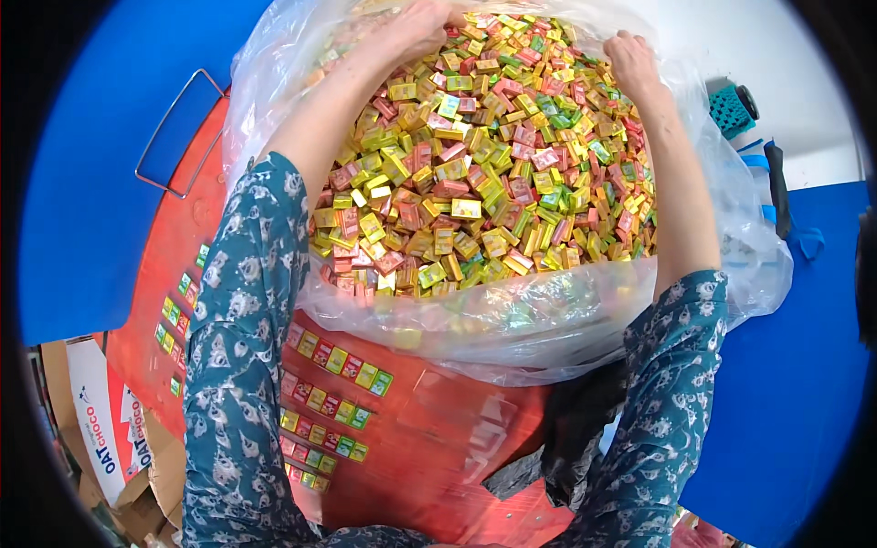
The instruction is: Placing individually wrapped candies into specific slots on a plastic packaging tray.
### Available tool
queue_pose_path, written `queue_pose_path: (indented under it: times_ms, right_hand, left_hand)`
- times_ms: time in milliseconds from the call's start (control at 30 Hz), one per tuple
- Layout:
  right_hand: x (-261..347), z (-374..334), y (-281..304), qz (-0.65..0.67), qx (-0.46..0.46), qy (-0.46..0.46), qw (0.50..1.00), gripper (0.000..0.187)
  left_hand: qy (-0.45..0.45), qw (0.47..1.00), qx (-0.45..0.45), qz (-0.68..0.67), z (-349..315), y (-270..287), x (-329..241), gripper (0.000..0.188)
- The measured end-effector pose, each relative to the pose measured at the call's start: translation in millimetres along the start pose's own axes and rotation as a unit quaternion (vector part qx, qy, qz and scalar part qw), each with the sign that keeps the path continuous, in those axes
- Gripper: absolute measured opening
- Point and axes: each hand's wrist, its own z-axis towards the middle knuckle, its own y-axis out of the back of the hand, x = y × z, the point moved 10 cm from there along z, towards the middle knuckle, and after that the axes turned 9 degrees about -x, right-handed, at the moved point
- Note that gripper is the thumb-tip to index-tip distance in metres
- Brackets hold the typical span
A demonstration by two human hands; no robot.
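A big clear plastic bag [429,333] lies spread wide on the table, its rim folded outward. Small wrapped rectangular sweets [493,164] in yellow, red, orange and green fill it in a loose heap. My left hand [422,27] reaches to the far left of the rim, its fingers closed on the plastic, partly cut by the frame's top. At the far right of the rim, my right hand [632,66] is closed in a pinch on the bag's edge. Both arms stretch over the heap, one along each side.
Rows of similar sweets [338,361] lie on the red tabletop [411,466], with more [174,320] left of my left sleeve. A metal handle [183,137] stands at the left edge. Cardboard boxes [100,420] sit lower left. A teal roll [734,111] and black plastic [580,438] are on the right.
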Motion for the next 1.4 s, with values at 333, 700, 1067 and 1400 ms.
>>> queue_pose_path:
  times_ms: [333, 700, 1067, 1400]
  right_hand:
    - [-18, -36, 37, -0.081, -0.020, 0.057, 0.995, 0.032]
    - [-6, -99, 13, 0.193, 0.052, -0.090, 0.976, 0.010]
    - [-20, -173, 14, 0.651, 0.218, -0.435, 0.582, 0.023]
    - [-4, -141, 57, 0.416, 0.127, -0.260, 0.862, 0.028]
  left_hand:
    - [-0.013, 0.993, 0.105, 0.046, 1, -30, -17, 0.019]
    - [0.148, 0.971, 0.168, -0.085, -29, -3, -12, 0.027]
    - [0.206, 0.959, 0.113, -0.157, -57, 78, -85, 0.022]
    - [0.523, 0.606, -0.024, -0.599, -123, 107, -59, 0.024]
